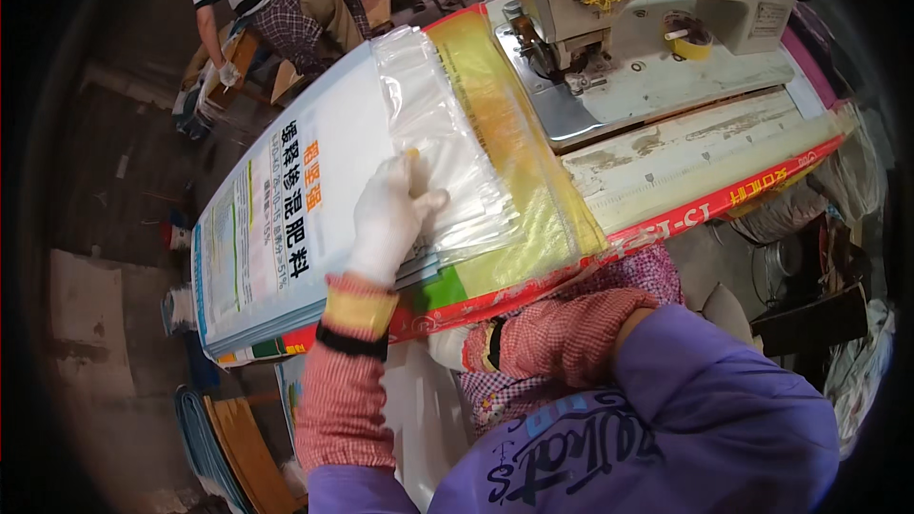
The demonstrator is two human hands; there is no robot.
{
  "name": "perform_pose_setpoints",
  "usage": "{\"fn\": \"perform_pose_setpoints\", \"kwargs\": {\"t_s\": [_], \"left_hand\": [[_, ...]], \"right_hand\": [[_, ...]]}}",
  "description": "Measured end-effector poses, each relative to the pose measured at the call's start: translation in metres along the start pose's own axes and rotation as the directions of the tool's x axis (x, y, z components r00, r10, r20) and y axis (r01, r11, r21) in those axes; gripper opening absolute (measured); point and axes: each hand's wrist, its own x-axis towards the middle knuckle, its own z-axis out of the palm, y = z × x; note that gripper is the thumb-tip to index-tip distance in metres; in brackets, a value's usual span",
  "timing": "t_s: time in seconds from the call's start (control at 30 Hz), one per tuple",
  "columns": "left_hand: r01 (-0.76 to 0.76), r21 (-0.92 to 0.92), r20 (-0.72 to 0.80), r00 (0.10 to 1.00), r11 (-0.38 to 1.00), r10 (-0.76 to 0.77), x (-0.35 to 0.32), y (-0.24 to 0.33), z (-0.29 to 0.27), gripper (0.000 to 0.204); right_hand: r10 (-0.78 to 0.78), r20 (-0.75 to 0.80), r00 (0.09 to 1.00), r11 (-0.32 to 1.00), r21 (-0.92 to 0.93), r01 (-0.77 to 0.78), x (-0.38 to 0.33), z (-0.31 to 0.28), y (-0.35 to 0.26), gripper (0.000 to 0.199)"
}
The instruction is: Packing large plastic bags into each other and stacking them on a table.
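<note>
The left hand (388, 219), white-gloved with fingers together, presses flat on the clear plastic liner (447, 148) atop the stack of white printed woven sacks (295, 200) at the surface's left end. The right hand (455, 347) lies below the near edge, its grip hidden. Keeping the liner smooth and square towards the grey sewing machine (647, 9) seems wise.

A gloved left hand (388, 219) is laid flat on a clear plastic liner (433, 124) atop stacked printed sacks (286, 219), beside a sewing machine (647, 9); the right hand (447, 347) is tucked under the counter (705, 157) edge
</note>
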Motion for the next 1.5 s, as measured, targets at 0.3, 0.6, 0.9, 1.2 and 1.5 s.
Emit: {"fn": "perform_pose_setpoints", "kwargs": {"t_s": [0.3,0.6,0.9,1.2,1.5], "left_hand": [[0.433,-0.216,0.212,0.896,0.875,-0.391,0.011,-0.009,0.004,0.018],[-0.011,0.039,-0.017,1.000,0.999,0.011,-0.026,0.002,-0.025,0.010],[0.404,-0.436,0.154,0.914,0.804,-0.376,-0.009,-0.001,-0.016,0.022],[0.114,-0.908,-0.050,0.926,0.403,-0.373,-0.015,-0.081,-0.081,0.021],[0.134,-0.797,-0.226,0.837,0.588,-0.498,-0.036,-0.009,-0.136,0.010]], "right_hand": [[-0.298,-0.062,0.953,0.751,0.600,0.274,-0.056,-0.150,0.068,0.020],[0.632,0.330,0.701,0.109,0.858,-0.501,0.009,-0.217,0.183,0.049],[0.531,0.145,0.835,0.724,0.434,-0.536,0.051,-0.213,0.186,0.049],[0.382,-0.197,0.903,0.920,0.174,-0.351,0.048,-0.191,0.194,0.036],[-0.254,-0.388,0.886,0.966,-0.053,0.253,0.060,-0.207,0.107,0.020]]}}
